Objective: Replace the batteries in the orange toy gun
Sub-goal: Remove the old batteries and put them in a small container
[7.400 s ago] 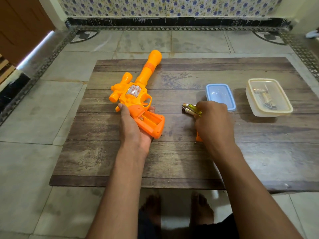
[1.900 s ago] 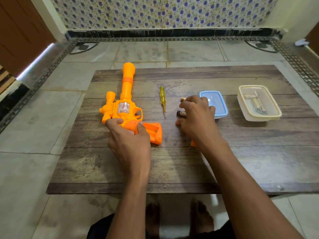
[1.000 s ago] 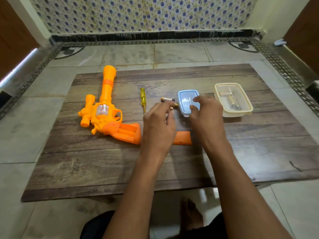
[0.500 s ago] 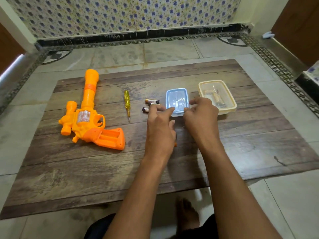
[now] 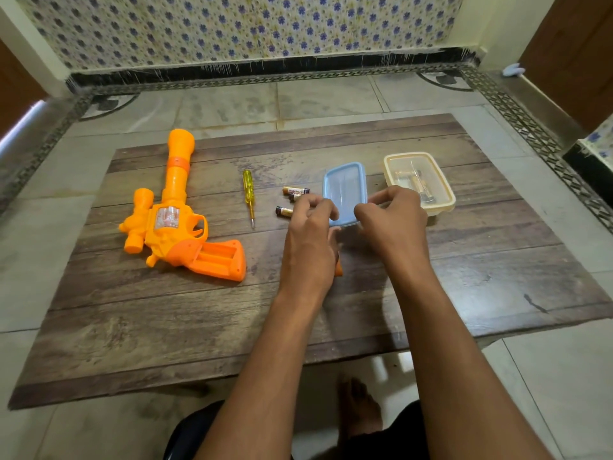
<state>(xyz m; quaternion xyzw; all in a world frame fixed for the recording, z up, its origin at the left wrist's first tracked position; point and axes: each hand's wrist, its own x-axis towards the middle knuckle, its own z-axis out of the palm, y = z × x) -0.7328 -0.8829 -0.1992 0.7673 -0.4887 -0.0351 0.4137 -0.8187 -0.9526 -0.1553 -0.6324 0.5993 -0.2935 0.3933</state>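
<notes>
Wooden counter on tiled floor. Orange toy gun far left, grip compartment open, empty. Three batteries lie loose beside screwdriver. Left hand and right hand fingers curled, pinching blue lid. Fresh cells apparently in clear box; loading, closing remain.

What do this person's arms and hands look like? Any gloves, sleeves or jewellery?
Both forearms are bare up to the bottom edge of the picture: no sleeves show. The left hand and the right hand wear no gloves, and no rings, watch or bracelets can be seen. Dark clothing shows low between the arms.
</notes>
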